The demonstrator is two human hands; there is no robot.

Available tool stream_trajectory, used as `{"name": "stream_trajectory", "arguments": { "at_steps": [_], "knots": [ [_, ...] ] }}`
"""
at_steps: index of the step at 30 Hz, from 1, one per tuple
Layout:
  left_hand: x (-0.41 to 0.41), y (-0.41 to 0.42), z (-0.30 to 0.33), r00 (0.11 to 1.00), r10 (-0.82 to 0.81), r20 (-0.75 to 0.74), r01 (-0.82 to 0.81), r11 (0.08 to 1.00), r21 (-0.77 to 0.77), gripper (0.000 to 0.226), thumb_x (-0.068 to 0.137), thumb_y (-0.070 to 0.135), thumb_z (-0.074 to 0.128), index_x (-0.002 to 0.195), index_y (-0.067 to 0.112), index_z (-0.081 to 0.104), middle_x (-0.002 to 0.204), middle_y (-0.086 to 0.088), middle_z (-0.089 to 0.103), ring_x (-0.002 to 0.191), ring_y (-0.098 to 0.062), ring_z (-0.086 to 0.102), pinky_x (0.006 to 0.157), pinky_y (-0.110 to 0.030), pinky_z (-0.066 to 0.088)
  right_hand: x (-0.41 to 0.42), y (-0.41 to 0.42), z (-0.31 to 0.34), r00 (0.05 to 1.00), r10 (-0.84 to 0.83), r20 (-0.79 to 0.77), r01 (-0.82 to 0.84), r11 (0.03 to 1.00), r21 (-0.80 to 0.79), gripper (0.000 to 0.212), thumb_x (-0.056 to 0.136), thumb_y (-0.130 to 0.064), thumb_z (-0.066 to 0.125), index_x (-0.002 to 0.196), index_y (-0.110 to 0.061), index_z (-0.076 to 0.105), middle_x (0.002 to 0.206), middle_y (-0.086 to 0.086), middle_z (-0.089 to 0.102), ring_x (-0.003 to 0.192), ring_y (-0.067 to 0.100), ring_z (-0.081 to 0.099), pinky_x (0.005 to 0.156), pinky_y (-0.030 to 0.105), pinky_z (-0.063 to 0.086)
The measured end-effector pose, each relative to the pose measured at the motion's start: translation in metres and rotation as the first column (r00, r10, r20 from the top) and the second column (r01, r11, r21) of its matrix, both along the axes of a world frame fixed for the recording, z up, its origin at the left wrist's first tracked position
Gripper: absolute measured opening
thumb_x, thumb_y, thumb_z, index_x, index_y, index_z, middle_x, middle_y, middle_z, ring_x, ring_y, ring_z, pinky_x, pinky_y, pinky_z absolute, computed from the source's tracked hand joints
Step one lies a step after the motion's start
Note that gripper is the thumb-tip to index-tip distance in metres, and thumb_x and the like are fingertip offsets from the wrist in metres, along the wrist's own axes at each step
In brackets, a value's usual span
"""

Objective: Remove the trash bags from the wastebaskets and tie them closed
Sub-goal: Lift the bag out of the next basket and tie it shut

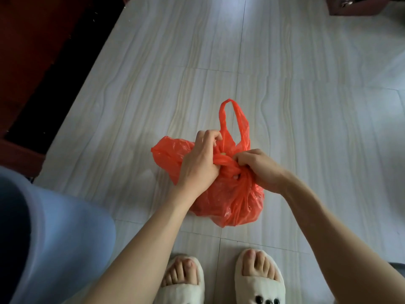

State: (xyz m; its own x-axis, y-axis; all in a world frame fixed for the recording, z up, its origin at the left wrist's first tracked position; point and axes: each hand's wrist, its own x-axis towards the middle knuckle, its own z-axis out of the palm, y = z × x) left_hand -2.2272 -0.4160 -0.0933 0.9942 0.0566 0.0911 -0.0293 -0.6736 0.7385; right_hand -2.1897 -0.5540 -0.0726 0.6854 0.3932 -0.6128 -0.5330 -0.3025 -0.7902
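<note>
Down on the pale tiled floor (285, 84), a red trash bag (230, 200) is sitting just beyond the person's feet, and both hands are working at its neck. The left hand (199, 163) is reaching in from the near left, fingers curled and pressed tight around a twisted rope of red plastic that is running across the mouth of the bag. The right hand (260, 170) is coming in from the near right, fingertips pinching the other end of that same twist, right where the knot (228, 166) is bunching up between the two hands. So the bag's gathered top is lying directly between the grips, with the full body of the bag bulging below and toward the near side of the hands. One handle loop (234, 121) is standing up free on the far side, untouched by either hand. A loose flap of red plastic is spreading out to the left, behind the left hand.

A pale blue wastebasket (54, 238) is filling the near-left corner, well apart from the bag. White slippers (258, 281) are showing at the near edge, with dark wooden furniture (32, 62) along the far left. No writing or brand can be read on the bag or anything else.
</note>
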Motion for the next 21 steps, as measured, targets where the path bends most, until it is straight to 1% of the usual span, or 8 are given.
{"name": "stream_trajectory", "arguments": {
  "at_steps": [3, 6, 9, 12, 14, 16, 19, 21],
  "knots": [
    [0.003, 0.003, 0.003, 0.999, -0.019, -0.041, 0.024, 0.993, 0.117, 0.036, 0.081, 0.009, 0.06, 0.114, 0.014, 0.047, 0.105, 0.0, 0.045, 0.091, -0.023, 0.06, 0.059, -0.029, 0.038, -0.001, -0.003, -0.003, 0.997, -0.06, -0.054, 0.063, 0.996, 0.061, 0.033, 0.078, 0.007, 0.032, 0.056, -0.001, 0.054, 0.05, 0.006, 0.052, 0.047, 0.014, 0.047, 0.044, 0.018, 0.041],
    [0.005, 0.003, 0.007, 0.98, -0.138, -0.142, 0.162, 0.972, 0.173, 0.044, 0.078, 0.017, 0.063, 0.117, 0.021, 0.041, 0.104, 0.008, 0.035, 0.09, -0.021, 0.061, 0.061, -0.035, 0.047, 0.002, -0.01, -0.009, 0.974, -0.215, -0.074, 0.221, 0.971, 0.091, 0.031, 0.078, 0.007, 0.032, 0.058, -0.003, 0.052, 0.055, 0.007, 0.047, 0.054, 0.016, 0.042, 0.047, 0.02, 0.038],
    [0.006, 0.003, 0.011, 0.952, -0.235, -0.198, 0.265, 0.953, 0.145, 0.052, 0.076, 0.02, 0.065, 0.119, 0.025, 0.036, 0.105, 0.01, 0.032, 0.089, -0.012, 0.057, 0.061, -0.033, 0.05, 0.003, -0.014, -0.013, 0.963, -0.248, -0.105, 0.259, 0.959, 0.111, 0.028, 0.08, 0.005, 0.033, 0.062, -0.003, 0.053, 0.064, 0.01, 0.047, 0.059, 0.018, 0.044, 0.056, 0.025, 0.039],
    [0.007, 0.008, 0.006, 0.948, -0.229, -0.22, 0.239, 0.971, 0.018, 0.052, 0.076, 0.021, 0.068, 0.115, 0.031, 0.036, 0.106, 0.008, 0.037, 0.086, -0.007, 0.05, 0.065, -0.028, 0.048, 0.0, -0.012, -0.015, 0.958, -0.246, -0.151, 0.269, 0.95, 0.16, 0.028, 0.082, 0.003, 0.034, 0.063, -0.004, 0.052, 0.061, 0.008, 0.05, 0.057, 0.016, 0.047, 0.053, 0.023, 0.042],
    [0.006, 0.009, 0.0, 0.955, -0.202, -0.218, 0.159, 0.967, -0.199, 0.047, 0.076, 0.021, 0.071, 0.103, 0.041, 0.037, 0.101, 0.005, 0.042, 0.088, -0.01, 0.052, 0.079, -0.032, 0.05, -0.002, -0.01, -0.017, 0.951, -0.27, -0.151, 0.297, 0.934, 0.201, 0.032, 0.085, 0.003, 0.034, 0.062, -0.005, 0.055, 0.054, 0.004, 0.056, 0.052, 0.013, 0.052, 0.05, 0.02, 0.046],
    [0.003, 0.009, -0.007, 0.96, -0.192, -0.203, 0.103, 0.918, -0.383, 0.043, 0.076, 0.023, 0.07, 0.097, 0.045, 0.039, 0.093, 0.005, 0.043, 0.09, -0.01, 0.049, 0.087, -0.027, 0.044, -0.003, -0.006, -0.019, 0.943, -0.299, -0.148, 0.328, 0.912, 0.246, 0.035, 0.087, 0.002, 0.035, 0.062, -0.005, 0.059, 0.05, 0.0, 0.062, 0.05, 0.011, 0.058, 0.051, 0.019, 0.05],
    [-0.002, 0.009, -0.013, 0.954, -0.207, -0.217, 0.083, 0.878, -0.472, 0.031, 0.077, 0.032, 0.062, 0.098, 0.048, 0.046, 0.098, 0.005, 0.046, 0.094, -0.008, 0.049, 0.091, -0.021, 0.039, -0.007, -0.001, -0.024, 0.941, -0.305, -0.147, 0.336, 0.891, 0.304, 0.036, 0.089, 0.0, 0.034, 0.07, -0.003, 0.065, 0.064, 0.006, 0.069, 0.062, 0.014, 0.065, 0.065, 0.023, 0.054],
    [-0.004, 0.007, -0.015, 0.954, -0.206, -0.219, 0.063, 0.85, -0.524, 0.025, 0.082, 0.031, 0.058, 0.097, 0.049, 0.053, 0.105, 0.006, 0.049, 0.104, -0.008, 0.051, 0.098, -0.021, 0.038, -0.006, -0.001, -0.027, 0.943, -0.303, -0.139, 0.332, 0.888, 0.318, 0.033, 0.091, 0.0, 0.033, 0.078, -0.001, 0.064, 0.073, 0.01, 0.067, 0.07, 0.018, 0.063, 0.073, 0.028, 0.052]
  ]
}}
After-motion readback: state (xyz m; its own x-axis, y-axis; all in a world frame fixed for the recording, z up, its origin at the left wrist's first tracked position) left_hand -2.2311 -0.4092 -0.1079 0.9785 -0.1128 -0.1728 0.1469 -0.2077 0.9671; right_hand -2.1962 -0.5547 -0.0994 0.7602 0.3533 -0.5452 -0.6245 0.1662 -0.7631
